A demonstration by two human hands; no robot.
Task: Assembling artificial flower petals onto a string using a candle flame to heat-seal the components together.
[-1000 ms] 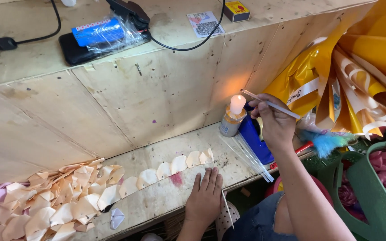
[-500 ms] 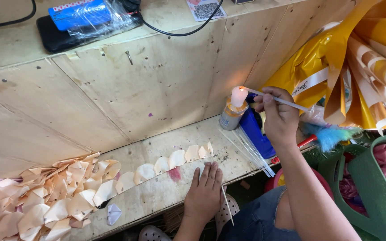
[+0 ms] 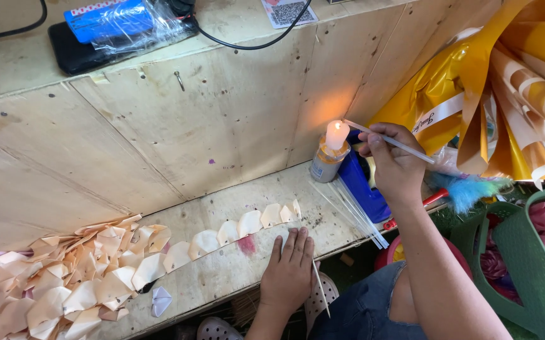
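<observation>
Right hand: our right hand (image 3: 393, 165) is closed around a thin white stick (image 3: 389, 141), pinched between thumb and fingers, and holds its far tip right at the flame.
Stick: it slants up and left from the hand, and its tip meets the lit candle (image 3: 336, 134).
Candle: a short white candle burns on top of a small bottle (image 3: 326, 162), which stands at the back of the counter (image 3: 222, 277) against the plywood wall.
Left hand: our left hand (image 3: 288, 271) lies flat, palm down, on the counter's front edge, with its fingers together. A second thin stick (image 3: 321, 288) runs along its right side; we cannot tell whether the hand grips it.
Spare sticks: a loose bundle of white sticks (image 3: 355, 211) lies on the counter just right of the bottle, beside a blue box (image 3: 362, 186).
Petals: a row of pale peach petals (image 3: 244, 223) curves across the counter and widens into a heap (image 3: 71, 277) at the left.
Right side: yellow wrapping sheets (image 3: 505, 82) hang above a green basket (image 3: 530, 264).
</observation>
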